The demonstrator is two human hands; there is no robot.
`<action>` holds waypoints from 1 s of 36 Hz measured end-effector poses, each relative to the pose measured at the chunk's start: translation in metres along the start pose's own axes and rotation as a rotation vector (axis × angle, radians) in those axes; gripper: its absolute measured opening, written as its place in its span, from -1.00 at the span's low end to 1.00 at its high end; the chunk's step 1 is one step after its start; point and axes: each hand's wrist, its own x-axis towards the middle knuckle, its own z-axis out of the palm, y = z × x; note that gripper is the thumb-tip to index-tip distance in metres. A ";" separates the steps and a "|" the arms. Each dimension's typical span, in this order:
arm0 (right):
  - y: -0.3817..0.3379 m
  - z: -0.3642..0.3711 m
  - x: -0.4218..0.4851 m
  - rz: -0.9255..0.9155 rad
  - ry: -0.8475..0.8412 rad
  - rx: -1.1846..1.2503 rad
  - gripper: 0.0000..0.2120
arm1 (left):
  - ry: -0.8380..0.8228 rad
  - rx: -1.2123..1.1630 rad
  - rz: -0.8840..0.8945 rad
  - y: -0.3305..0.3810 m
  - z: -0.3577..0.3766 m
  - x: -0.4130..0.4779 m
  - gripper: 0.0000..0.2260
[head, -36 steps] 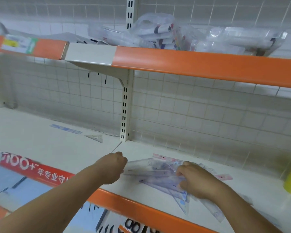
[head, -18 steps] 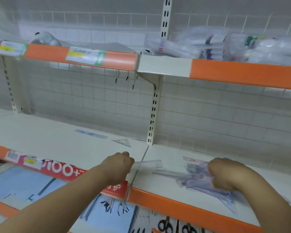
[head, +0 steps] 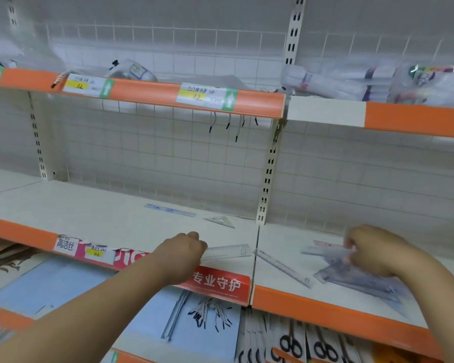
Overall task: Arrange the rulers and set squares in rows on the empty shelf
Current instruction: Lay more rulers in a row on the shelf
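Left hand [head: 180, 251] pinches one clear ruler [head: 227, 251], meant for the row at nine o'clock; right hand [head: 372, 251] curls round the pile [head: 357, 277] at three o'clock, steadying it

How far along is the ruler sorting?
Early. Done: a blue ruler and a set square lie at the back of the left shelf. In hand: the left hand holds a clear ruler near the front edge; the right hand grips the pile. Left: that pile and a loose ruler beside it.
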 end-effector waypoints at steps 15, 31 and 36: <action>-0.167 0.004 -0.014 -0.330 0.102 0.338 -0.67 | -0.023 0.025 -0.142 -0.078 0.003 -0.074 -0.76; -0.267 -0.006 0.021 -0.432 0.119 0.363 -0.67 | -0.032 0.051 -0.289 -0.179 0.019 -0.106 -0.72; -0.294 -0.005 0.047 -0.437 0.117 0.390 -0.67 | -0.023 0.054 -0.303 -0.212 0.025 -0.092 -0.72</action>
